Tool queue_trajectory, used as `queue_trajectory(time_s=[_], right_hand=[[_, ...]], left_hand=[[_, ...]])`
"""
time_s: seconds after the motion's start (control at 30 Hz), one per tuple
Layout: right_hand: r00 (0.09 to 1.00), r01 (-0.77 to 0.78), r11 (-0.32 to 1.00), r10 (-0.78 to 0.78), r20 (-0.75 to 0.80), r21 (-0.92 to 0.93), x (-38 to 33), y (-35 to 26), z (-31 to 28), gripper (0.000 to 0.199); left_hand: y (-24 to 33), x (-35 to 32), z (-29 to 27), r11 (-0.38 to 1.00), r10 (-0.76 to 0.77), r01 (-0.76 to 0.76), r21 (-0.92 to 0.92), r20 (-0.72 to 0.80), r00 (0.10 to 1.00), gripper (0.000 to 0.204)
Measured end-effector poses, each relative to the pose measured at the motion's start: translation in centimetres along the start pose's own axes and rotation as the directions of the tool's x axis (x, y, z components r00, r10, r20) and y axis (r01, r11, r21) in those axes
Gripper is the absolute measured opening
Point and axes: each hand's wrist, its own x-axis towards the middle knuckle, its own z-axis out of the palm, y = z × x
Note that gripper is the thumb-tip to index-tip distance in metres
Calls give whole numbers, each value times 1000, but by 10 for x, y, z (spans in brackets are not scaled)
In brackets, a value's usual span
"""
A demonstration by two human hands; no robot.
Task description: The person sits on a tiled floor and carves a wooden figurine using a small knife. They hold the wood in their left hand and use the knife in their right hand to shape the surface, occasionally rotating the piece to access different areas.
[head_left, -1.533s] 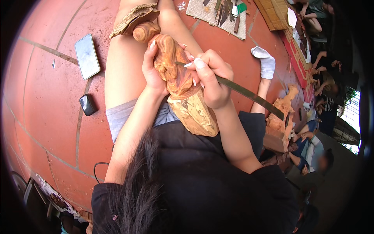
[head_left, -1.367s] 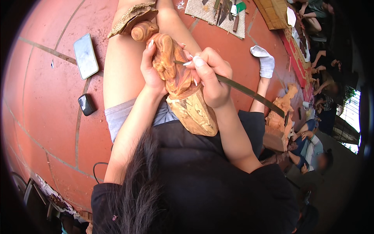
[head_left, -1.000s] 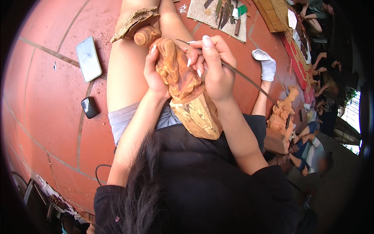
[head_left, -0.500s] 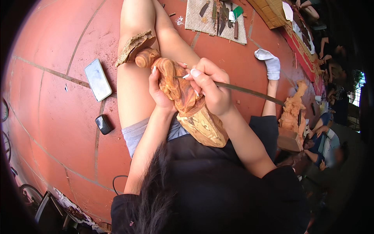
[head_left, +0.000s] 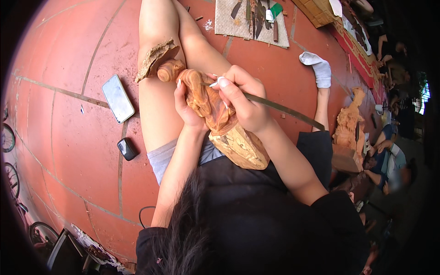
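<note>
A carved wooden figure (head_left: 201,94) lies across my lap, its pale uncarved base (head_left: 240,145) toward my body. Rough bark caps the far end of the carving, over my thigh. My left hand (head_left: 189,110) is wrapped round the figure's left side and steadies it. Above its right side, my right hand (head_left: 246,98) pinches a long, thin metal carving tool (head_left: 286,110) like a pen. The tool's tip meets the carved surface near the middle of the figure, and its long end slants out to the right. Some fingers are hidden behind the wood.
A phone (head_left: 118,98) and a small black case (head_left: 127,149) lie on the red tiled floor to the left. Several carving tools rest on a pale mat (head_left: 229,25) ahead. Another wooden carving (head_left: 349,126) stands at right, near other seated people. Bicycles show at far left.
The tool's tip has shifted slightly left and up on the figure, with my right hand following. The whole view has shifted a little. Both grips stay the same.
</note>
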Motion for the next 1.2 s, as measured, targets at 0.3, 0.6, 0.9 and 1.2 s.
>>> queue_trajectory(time_s=[0.3,0.6,0.9,1.2], right_hand=[[1000,13,999,-12,15,-30,-4,5,-5,24],[999,24,1000,-24,23,0,-4,-2,-1,25],[997,58,997,-55,55,-47,-5,0,-4,26],[993,39,988,-21,-116,149,1,1,4,23]], left_hand=[[-2,1,2,982,67,-52,183,-78,995,70],[-3,1,8,989,69,-55,139,-103,992,70],[-2,3,4,981,97,-78,179,-101,990,68],[-3,2,5,998,-57,57,7,214,975,73]])
